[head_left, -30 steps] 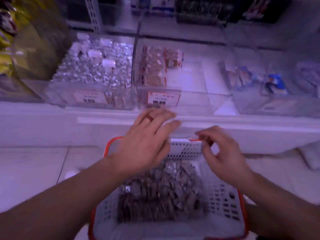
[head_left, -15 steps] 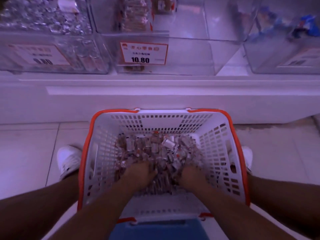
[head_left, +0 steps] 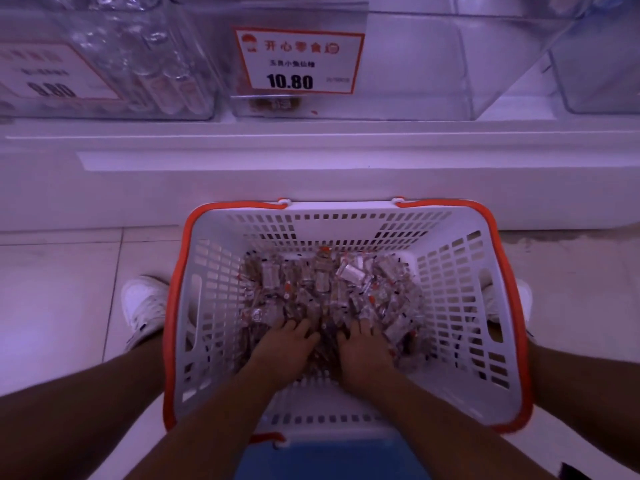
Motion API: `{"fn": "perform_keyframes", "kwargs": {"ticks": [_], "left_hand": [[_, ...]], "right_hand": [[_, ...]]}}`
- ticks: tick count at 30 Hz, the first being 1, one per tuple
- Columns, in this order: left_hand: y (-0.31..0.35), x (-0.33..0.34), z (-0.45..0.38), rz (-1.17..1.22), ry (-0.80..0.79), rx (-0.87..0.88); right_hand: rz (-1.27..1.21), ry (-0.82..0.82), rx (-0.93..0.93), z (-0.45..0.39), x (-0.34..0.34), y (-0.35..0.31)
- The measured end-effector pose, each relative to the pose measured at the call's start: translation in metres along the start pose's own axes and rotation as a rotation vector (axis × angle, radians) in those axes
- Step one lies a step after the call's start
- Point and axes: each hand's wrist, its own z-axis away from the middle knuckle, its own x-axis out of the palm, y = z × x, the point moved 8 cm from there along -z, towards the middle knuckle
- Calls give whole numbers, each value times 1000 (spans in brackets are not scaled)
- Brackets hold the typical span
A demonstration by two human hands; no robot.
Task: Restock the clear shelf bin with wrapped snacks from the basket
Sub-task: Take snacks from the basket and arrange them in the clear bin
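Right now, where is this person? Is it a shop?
Most likely a shop's snack aisle. A price tag reading 10.80 hangs on a clear shelf bin, and a shopping basket on the floor holds wrapped snacks, with both hands in the pile.

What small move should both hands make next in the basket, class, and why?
Probably close the fingers to gather a handful. The left hand and right hand lie side by side, fingertips sunk in the wrapped snacks in the basket, and the clear bin above looks nearly empty.
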Motion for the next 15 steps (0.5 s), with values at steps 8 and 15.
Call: {"fn": "perform_keyframes", "kwargs": {"ticks": [8, 15], "left_hand": [[39, -5, -6, -98, 95, 246], [27, -3, -24, 38, 72, 75]], "right_hand": [[-609, -141, -25, -4, -16, 58], [-951, -177, 262, -2, -20, 91]]}}
